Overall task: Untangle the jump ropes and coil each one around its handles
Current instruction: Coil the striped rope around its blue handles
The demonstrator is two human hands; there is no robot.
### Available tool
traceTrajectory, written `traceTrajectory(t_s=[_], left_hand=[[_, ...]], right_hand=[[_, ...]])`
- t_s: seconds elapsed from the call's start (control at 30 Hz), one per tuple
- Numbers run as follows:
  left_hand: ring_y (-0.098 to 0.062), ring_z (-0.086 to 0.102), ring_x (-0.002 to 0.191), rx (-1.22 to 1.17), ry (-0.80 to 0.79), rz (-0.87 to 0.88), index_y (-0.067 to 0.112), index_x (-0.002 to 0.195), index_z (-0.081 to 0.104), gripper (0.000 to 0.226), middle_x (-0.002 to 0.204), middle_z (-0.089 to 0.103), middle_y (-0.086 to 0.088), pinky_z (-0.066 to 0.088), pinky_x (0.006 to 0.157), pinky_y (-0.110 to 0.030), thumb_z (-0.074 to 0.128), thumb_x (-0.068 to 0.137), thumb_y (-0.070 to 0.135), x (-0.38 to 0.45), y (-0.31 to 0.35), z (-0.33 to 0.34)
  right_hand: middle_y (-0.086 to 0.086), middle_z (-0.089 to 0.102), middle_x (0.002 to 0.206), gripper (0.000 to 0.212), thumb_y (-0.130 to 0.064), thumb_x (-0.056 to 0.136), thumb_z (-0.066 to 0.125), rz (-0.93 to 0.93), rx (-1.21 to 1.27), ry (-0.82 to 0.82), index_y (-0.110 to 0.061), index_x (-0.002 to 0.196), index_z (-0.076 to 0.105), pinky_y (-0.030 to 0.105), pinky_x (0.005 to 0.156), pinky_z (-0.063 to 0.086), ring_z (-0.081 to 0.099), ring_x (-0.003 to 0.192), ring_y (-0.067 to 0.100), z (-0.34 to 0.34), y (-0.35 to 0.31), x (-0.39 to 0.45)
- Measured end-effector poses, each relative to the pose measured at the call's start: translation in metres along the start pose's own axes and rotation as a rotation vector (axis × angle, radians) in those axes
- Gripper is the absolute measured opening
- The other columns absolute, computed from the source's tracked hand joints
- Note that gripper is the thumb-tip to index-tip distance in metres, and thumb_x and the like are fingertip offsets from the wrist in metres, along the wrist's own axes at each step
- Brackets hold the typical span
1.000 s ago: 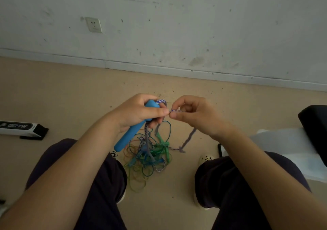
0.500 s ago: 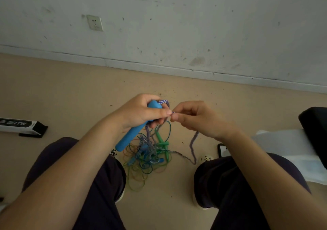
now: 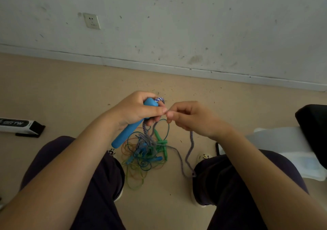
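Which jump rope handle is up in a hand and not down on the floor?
The big blue handle. The left hand grips it up off the floor, while the small green handles lie in the tangle of ropes on the floor.

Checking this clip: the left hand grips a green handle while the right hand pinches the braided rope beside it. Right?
Not quite. In the head view the handle gripped by the left hand is blue, not green. The right hand does pinch the braided rope beside it.

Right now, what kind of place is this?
Probably a bare indoor room, with the person sitting low over the floor: scuffed white wall with a wall socket, baseboard and tan floor where the tangled jump ropes lie.
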State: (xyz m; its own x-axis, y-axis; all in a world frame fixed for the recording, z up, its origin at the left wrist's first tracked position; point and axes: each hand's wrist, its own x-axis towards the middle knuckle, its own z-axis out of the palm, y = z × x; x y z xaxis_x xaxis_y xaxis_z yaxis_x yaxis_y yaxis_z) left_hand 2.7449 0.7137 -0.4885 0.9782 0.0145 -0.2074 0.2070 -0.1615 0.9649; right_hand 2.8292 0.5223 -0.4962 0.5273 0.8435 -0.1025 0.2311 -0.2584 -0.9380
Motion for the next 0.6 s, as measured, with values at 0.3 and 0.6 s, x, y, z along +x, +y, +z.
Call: traceTrajectory(t_s=[0.3, 0.6], left_hand=[[-0.013, 0.054, 0.053, 0.039, 0.21, 0.036, 0.006, 0.088, 0.067, 0.006, 0.068, 0.066, -0.005, 0.048, 0.058, -0.028, 0.072, 0.088, 0.01, -0.002, -0.001, -0.026], [-0.014, 0.055, 0.056, 0.006, 0.048, 0.039, 0.007, 0.089, 0.066, 0.006, 0.069, 0.066, -0.003, 0.051, 0.059, -0.025, 0.071, 0.089, 0.01, 0.0, 0.004, -0.001]], right_hand=[[-0.001, 0.052, 0.057, 0.026, -0.041, 0.093, 0.061, -0.075, 0.078, 0.359, -0.018, 0.082, 0.067, 0.026, 0.05, 0.038, 0.043, 0.051, 0.016, -0.036, 0.006, -0.006], [-0.015, 0.045, 0.049, 0.014, -0.024, 0.092, 0.062, -0.065, 0.019, 0.227, -0.016, 0.082, 0.068, 0.019, 0.049, 0.03, 0.036, 0.047, 0.002, -0.015, -0.006, -0.006]])
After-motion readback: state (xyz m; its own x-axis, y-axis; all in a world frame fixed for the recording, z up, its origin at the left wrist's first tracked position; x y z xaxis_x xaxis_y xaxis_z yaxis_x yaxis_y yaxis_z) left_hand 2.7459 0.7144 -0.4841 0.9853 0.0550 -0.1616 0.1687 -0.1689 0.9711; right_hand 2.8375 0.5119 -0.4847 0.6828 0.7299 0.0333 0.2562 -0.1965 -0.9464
